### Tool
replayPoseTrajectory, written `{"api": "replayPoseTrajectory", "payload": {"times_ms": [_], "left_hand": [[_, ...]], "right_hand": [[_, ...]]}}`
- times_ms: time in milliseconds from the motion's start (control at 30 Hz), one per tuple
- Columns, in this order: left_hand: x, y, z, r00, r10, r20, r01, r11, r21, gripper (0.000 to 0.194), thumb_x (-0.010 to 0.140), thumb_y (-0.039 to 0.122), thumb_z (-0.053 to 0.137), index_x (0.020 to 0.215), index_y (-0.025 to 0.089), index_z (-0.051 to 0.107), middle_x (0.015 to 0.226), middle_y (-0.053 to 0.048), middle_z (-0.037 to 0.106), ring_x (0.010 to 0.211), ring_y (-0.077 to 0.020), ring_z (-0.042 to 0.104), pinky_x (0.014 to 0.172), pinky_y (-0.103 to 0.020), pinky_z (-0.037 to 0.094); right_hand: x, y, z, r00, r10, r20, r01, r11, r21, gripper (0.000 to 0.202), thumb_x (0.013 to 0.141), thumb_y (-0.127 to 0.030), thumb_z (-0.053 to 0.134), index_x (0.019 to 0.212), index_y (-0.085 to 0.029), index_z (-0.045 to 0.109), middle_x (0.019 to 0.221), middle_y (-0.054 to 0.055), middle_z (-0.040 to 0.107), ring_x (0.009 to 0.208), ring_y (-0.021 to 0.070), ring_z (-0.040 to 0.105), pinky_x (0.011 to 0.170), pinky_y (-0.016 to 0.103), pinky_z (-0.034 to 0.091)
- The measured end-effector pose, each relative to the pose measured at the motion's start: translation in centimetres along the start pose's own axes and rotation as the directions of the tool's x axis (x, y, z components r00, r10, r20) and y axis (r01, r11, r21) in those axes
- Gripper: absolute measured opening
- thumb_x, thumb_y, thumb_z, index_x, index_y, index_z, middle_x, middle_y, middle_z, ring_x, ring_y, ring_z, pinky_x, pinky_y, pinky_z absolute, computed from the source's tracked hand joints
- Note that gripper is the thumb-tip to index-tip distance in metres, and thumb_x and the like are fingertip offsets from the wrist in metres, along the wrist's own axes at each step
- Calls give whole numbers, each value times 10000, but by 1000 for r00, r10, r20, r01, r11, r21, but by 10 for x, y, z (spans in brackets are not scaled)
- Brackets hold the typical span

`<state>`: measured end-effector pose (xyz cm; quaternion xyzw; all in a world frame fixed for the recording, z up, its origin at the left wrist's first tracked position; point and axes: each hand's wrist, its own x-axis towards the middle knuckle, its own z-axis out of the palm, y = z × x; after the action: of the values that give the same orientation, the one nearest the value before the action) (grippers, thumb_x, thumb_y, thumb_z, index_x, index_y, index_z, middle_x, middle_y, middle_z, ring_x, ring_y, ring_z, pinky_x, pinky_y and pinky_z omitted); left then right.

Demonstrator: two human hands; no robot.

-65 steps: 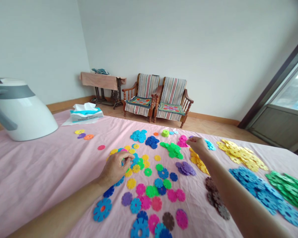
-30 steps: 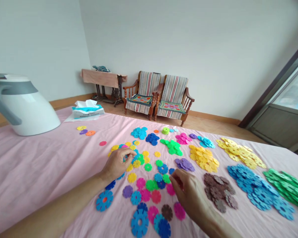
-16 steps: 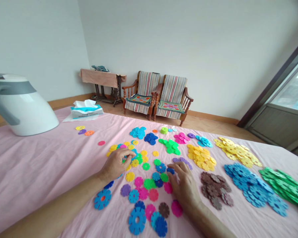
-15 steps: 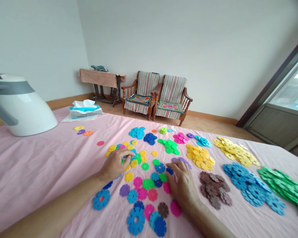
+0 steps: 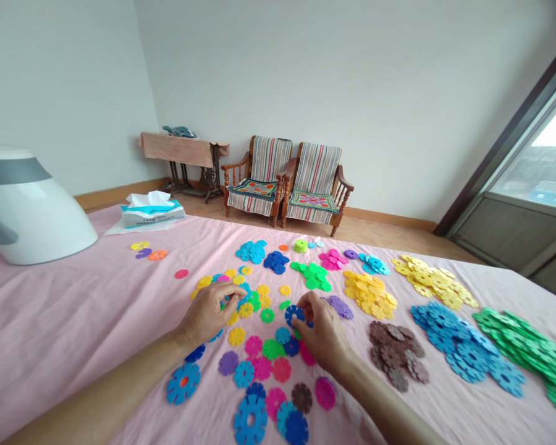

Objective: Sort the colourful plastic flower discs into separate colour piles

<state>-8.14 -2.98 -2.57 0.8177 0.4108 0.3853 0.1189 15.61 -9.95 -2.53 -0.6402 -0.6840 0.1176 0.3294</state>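
My right hand (image 5: 322,327) is closed in a pinch at a blue notched plastic disc (image 5: 293,314), thumb and fingertips at its right edge. A sliver of darker blue shows beneath the fingers. Over a loose cluster of yellow, blue and green discs, my left hand (image 5: 213,309) has thumb and forefinger drawn together; whatever they hold, if anything, is hidden. Between the hands and toward me lie mixed discs, among them a green disc (image 5: 267,316), a pink disc (image 5: 282,369), a purple disc (image 5: 228,363) and a large blue disc (image 5: 251,420).
Sorted piles stand to the right: yellow discs (image 5: 369,294), brown discs (image 5: 393,352), blue discs (image 5: 467,346) and green discs (image 5: 528,352). A white kettle (image 5: 41,216) and a tissue box (image 5: 152,213) stand on the pink tablecloth (image 5: 92,315) at left. Two armchairs (image 5: 287,185) are beyond.
My right hand has shifted slightly up and left, and its thumb now overlaps the blue disc. My left hand stays over the same cluster. The whole view has shifted slightly.
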Motion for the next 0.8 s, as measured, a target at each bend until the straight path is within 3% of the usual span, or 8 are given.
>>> {"api": "replayPoseTrajectory", "payload": {"times_ms": [167, 333, 400, 633, 800], "left_hand": [[0, 2, -1, 1000, 9, -3, -9, 1000, 10, 194, 791, 178, 498, 784, 209, 690, 794, -8, 721, 758, -149, 663, 707, -236, 516], [0, 2, -1, 1000, 9, -5, -9, 1000, 12, 191, 789, 178, 504, 792, 207, 693, 797, -8, 722, 763, -151, 662, 702, -236, 513], [0, 2, -1, 1000, 9, -7, -9, 1000, 1, 194, 787, 178, 503, 788, 209, 695, 795, -7, 722, 759, -152, 663, 708, -239, 512], [0, 1, -1, 1000, 15, -3, -15, 1000, 0, 197, 790, 172, 497, 793, 212, 690, 799, -8, 721, 768, -152, 662, 725, -246, 511], [0, 1, -1, 1000, 17, 2, -17, 1000, 2, 192, 787, 172, 501, 783, 216, 689, 792, 0, 721, 759, -150, 662, 707, -240, 511]], "right_hand": [[-4, 3, -2, 999, -6, -45, 13, 990, 139, 62, 710, -144, 516, 746, -192, 530, 669, -9, 580, 644, 147, 539, 591, 248, 374], [-7, 9, -5, 986, -149, -70, 160, 966, 204, 245, 691, -40, 395, 729, -190, 584, 778, 28, 632, 742, 154, 575, 678, 257, 417], [-8, 13, -6, 985, -147, -89, 163, 963, 215, 261, 694, -37, 378, 712, -194, 586, 787, 33, 640, 751, 157, 583, 688, 259, 425], [-5, 19, -12, 980, -45, -193, 69, 990, 123, 202, 731, -99, 400, 723, -191, 579, 725, 26, 609, 690, 167, 557, 641, 271, 415], [-10, 11, -11, 991, -53, -125, 52, 999, -12, 127, 757, -203, 514, 798, -195, 634, 804, 50, 606, 778, 197, 552, 706, 299, 409]]}}
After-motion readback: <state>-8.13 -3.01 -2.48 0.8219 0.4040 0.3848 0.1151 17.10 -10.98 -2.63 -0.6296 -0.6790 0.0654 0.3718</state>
